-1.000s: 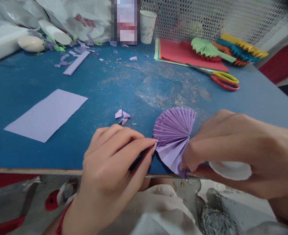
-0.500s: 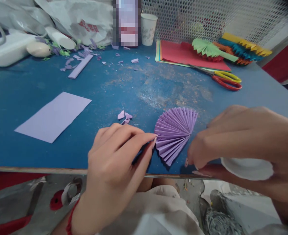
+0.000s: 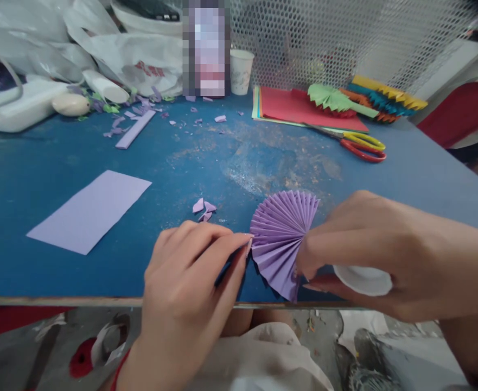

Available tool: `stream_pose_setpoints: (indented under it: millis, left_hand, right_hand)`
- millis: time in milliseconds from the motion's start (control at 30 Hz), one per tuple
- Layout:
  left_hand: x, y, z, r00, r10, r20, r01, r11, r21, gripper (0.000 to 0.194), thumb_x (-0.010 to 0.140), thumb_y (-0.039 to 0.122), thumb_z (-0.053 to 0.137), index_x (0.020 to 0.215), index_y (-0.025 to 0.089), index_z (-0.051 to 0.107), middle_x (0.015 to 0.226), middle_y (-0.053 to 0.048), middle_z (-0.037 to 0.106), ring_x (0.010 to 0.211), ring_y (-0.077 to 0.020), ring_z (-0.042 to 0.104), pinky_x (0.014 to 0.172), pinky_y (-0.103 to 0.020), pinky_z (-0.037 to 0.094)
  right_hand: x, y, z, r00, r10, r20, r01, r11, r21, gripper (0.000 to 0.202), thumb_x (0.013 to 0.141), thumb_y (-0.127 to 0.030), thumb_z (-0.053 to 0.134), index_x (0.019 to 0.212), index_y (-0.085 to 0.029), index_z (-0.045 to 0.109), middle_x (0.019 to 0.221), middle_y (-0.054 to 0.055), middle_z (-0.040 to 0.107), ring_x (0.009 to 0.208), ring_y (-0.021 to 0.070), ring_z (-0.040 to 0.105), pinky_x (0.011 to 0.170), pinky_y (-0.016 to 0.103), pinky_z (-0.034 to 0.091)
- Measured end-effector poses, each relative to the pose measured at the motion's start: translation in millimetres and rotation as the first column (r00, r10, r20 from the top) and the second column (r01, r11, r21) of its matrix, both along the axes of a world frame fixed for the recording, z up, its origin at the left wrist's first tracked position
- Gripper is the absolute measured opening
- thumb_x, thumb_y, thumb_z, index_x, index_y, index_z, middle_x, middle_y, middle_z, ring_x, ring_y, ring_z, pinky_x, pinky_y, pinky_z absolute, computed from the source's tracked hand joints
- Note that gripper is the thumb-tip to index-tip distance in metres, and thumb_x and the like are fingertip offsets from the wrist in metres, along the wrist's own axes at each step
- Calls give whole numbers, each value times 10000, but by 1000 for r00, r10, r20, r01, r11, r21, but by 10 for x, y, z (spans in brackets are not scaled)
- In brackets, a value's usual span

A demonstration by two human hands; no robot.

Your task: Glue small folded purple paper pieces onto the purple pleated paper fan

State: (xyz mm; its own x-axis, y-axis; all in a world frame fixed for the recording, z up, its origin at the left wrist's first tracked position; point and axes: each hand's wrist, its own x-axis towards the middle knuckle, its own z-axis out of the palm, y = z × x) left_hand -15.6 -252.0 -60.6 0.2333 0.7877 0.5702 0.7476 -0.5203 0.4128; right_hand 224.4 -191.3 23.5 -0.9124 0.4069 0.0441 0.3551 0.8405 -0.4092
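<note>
A paper cup (image 3: pixel 241 72) (white, faintly patterned) stands by the mesh (image 3: pixel 304 38), near a plastic bag (image 3: pixel 136 57).

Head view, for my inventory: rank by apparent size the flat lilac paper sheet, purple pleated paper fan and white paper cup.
1. Flat lilac paper sheet and purple pleated paper fan: too alike to rank, fan partly hidden.
2. White paper cup.

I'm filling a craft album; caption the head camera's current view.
Left fingers pinch a pleated purple paper fan, the right hand at its other edge.
</note>
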Motion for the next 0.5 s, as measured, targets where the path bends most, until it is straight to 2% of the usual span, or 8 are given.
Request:
stream_pose_setpoints:
  millis: [100,233,300,367,433,500]
  left_hand:
    - [0,23,-15,1000,-3,-4,3,1000,23,160,963,138,631,1077,237,683,958,-4,685,880,-170,601,768,-364,413]
    - [7,61,-21,1000,-27,-10,27,998,51,154,965,121,619,1064,214,691,956,-10,684,879,-160,594,784,-341,410]
    - [10,74,-28,999,-47,-20,48,997,57,155,966,113,613,1061,204,694,971,-14,685,890,-157,593,806,-336,413]
    - [14,80,-41,998,-67,-22,68,995,68,155,967,102,608,1054,198,695,980,-15,688,901,-154,594,835,-332,418]
    - [20,78,-59,996,-87,-17,88,992,87,157,964,91,614,1048,195,696,985,-12,692,912,-151,594,855,-327,420]
    - [26,70,-75,993,-116,-10,117,988,101,169,960,81,623,1060,194,699,992,-11,696,922,-148,594,866,-322,422]
  right_hand:
    - [-16,1,0,1000,25,13,-24,997,-80,181,823,-78,651,898,-242,658,697,-89,654,603,95,530,560,252,381]
    - [-33,-19,-7,997,43,65,-34,991,-127,269,728,-50,734,904,-246,678,752,-122,707,630,88,595,573,266,411]
    - [-37,-35,3,997,54,51,-48,992,-121,278,737,-40,729,919,-241,668,791,-122,724,659,85,623,595,263,431]
    - [-33,-44,17,999,46,-9,-47,993,-109,241,800,-39,682,932,-237,645,826,-113,733,692,75,640,628,241,448]
    - [-18,-31,19,998,-26,-61,23,998,-56,207,871,-56,622,955,-245,633,869,-98,738,725,68,653,661,221,457]
    - [9,10,-2,987,-151,-61,158,979,131,173,912,-112,601,967,-271,643,896,-84,739,738,80,663,651,227,457]
